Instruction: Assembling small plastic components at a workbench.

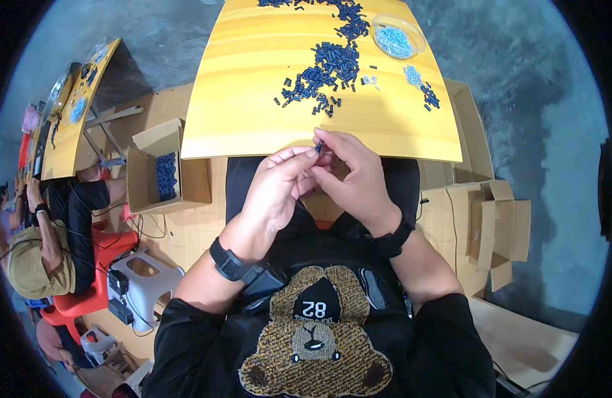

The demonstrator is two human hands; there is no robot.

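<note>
Both my hands meet at the near edge of a yellow table (253, 86). My left hand (276, 189) and my right hand (352, 176) pinch one small dark blue plastic part (318, 145) between their fingertips, just above the table edge. A spread of many similar dark blue parts (329, 63) lies on the table beyond my hands. A clear round dish (395, 36) of small light blue pieces stands at the far right, with a little heap of light blue pieces (412, 76) beside it. Black bands sit on both my wrists.
An open cardboard box (161, 174) holding dark blue parts stands on the floor at my left. Flattened cardboard boxes (481, 219) lie at my right. A white stool (143, 275) and a red stool are at lower left. Another person (50, 229) sits at a second yellow table (77, 113) far left.
</note>
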